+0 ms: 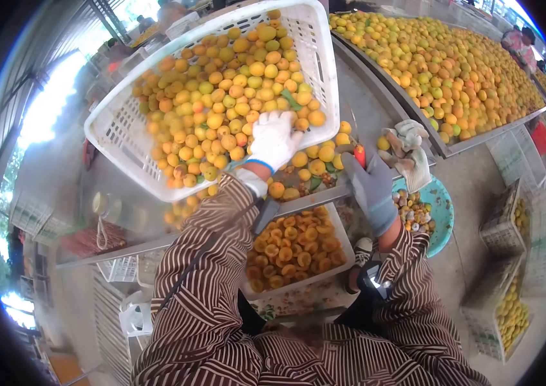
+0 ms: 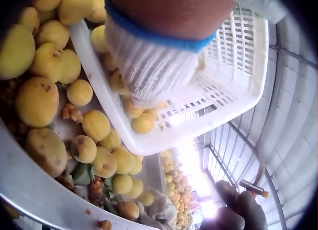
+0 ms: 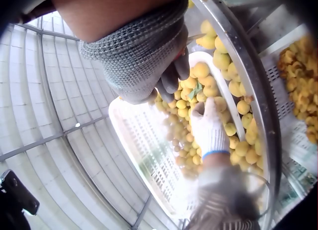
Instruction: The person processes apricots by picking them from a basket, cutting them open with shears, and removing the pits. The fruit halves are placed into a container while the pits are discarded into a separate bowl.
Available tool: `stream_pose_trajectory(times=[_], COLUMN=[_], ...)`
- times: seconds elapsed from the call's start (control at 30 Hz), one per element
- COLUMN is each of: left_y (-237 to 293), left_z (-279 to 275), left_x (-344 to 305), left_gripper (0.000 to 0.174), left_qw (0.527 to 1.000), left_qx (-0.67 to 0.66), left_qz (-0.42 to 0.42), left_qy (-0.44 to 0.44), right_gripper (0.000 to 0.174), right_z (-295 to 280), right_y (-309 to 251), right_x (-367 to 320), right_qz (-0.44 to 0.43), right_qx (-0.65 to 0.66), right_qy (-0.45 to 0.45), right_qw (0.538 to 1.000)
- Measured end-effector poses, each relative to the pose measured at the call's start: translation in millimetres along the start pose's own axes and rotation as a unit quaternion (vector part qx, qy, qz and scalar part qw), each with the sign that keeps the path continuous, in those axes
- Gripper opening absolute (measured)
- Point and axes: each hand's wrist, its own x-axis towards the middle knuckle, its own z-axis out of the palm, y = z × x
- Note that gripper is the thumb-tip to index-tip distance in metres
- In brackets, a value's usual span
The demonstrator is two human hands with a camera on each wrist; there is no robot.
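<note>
At the white crate [image 1: 328, 71], left grip [image 1: 274, 139] on fruit [image 1: 301, 123], closure unclear; right grip [image 1: 371, 190] clamped on red-handled tool [image 1: 360, 155].

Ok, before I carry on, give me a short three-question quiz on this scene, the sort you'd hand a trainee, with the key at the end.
1. Multiple choice: what does the right hand in the grey glove hold? A) a white cup; B) a slim red-handled tool; C) a green bottle.

2. True or false: the left hand in the white knitted glove is at the whole yellow-orange fruit in the large white plastic basket.

3. Fill in the colour: the round plastic basin right of the white tray of halved orange fruit is ____.

Key: 1. B; 2. true; 3. turquoise.
</note>
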Motion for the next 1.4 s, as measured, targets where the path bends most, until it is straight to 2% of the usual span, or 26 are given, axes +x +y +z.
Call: stream_pose_trajectory(times=[0.07,0.13,0.2,0.23,0.37,0.5,0.57,0.6,0.67,0.7,0.73,0.83,0.87,0.9,0.93,0.97,1.0,1.03,1.07,1.1,1.13,1.2,1.27,1.33,1.37,1.4], left_y=[15,28,41,48,53,51,47,46,44,51,53,51,54,60,63,62,60,59,59,56,53,46,43,42,44,47], left_z=[11,23,32,36,54,56,47,39,19,2,-13,-54,-71,-90,-103,-111,-121,-132,-142,-143,-149,-159,-173,-183,-189,-197], left_x=[18,31,41,44,52,49,39,34,19,7,-3,-33,-43,-53,-63,-71,-80,-89,-100,-114,-124,-142,-160,-173,-179,-182], left_gripper=[0.048,0.059,0.073,0.087,0.096,0.094,0.098,0.098,0.092,0.075,0.075,0.062,0.062,0.059,0.055,0.047,0.047,0.045,0.043,0.041,0.041,0.041,0.045,0.047,0.047,0.047], left_qw=[0.998,0.997,0.988,0.978,0.965,0.968,0.976,0.976,0.984,0.985,0.985,0.973,0.975,0.969,0.958,0.882,0.882,0.730,0.523,0.476,0.475,0.416,0.418,0.503,0.567,0.563], left_qx=[-0.010,-0.017,0.014,0.017,0.037,0.030,-0.062,-0.061,-0.152,-0.135,-0.130,-0.181,-0.176,-0.221,-0.265,-0.436,-0.433,-0.645,-0.812,-0.842,-0.842,-0.873,-0.870,-0.827,-0.783,-0.785], left_qz=[-0.009,-0.037,-0.123,-0.177,-0.226,-0.223,-0.190,-0.189,-0.094,-0.069,-0.072,0.049,0.043,-0.004,-0.051,-0.174,-0.179,-0.226,-0.256,-0.252,-0.256,-0.239,-0.248,-0.231,-0.238,-0.239], left_qy=[-0.054,-0.070,-0.095,-0.114,-0.128,-0.109,-0.085,-0.086,0.018,0.082,0.083,0.131,0.132,0.114,0.096,0.037,0.042,0.002,-0.037,-0.024,-0.019,-0.084,-0.086,-0.099,-0.096,-0.096], right_gripper=[0.016,0.018,0.019,0.019,0.020,0.021,0.021,0.022,0.022,0.022,0.022,0.023,0.023,0.024,0.024,0.023,0.023,0.022,0.022,0.021,0.021,0.019,0.018,0.020,0.022,0.024], right_z=[0,-2,-6,-8,-14,-22,-23,-23,-24,-23,-20,-5,-2,3,6,12,19,25,29,32,35,46,56,59,62,64], right_y=[-8,-11,-10,-11,-14,-13,-9,-7,-11,-12,-12,-2,5,10,11,8,5,-1,-4,-5,-7,-18,-25,-33,-36,-38], right_x=[-1,-1,0,-1,1,2,2,2,1,0,-1,-8,-8,-11,-15,-20,-26,-37,-47,-56,-66,-89,-109,-116,-122,-127], right_qz=[0.015,0.028,0.010,0.009,0.025,0.037,0.027,0.017,0.048,0.079,0.079,0.092,0.075,0.059,0.063,0.083,0.102,0.111,0.115,0.123,0.131,0.123,0.128,0.144,0.124,0.104], right_qx=[-0.002,-0.005,0.017,0.014,0.010,0.020,0.011,0.002,-0.006,-0.016,-0.014,0.028,0.030,0.033,0.033,0.021,0.008,-0.018,-0.020,0.007,0.035,0.017,-0.039,-0.043,-0.100,-0.158], right_qy=[0.022,0.046,0.053,0.057,0.050,0.043,0.049,0.051,0.024,-0.004,-0.009,-0.053,-0.075,-0.097,-0.104,-0.113,-0.121,-0.113,-0.120,-0.148,-0.175,-0.200,-0.202,-0.240,-0.249,-0.257], right_qw=[1.000,0.999,0.998,0.998,0.998,0.998,0.998,0.999,0.999,0.997,0.997,0.994,0.994,0.993,0.992,0.990,0.987,0.987,0.986,0.981,0.975,0.972,0.970,0.959,0.955,0.948])
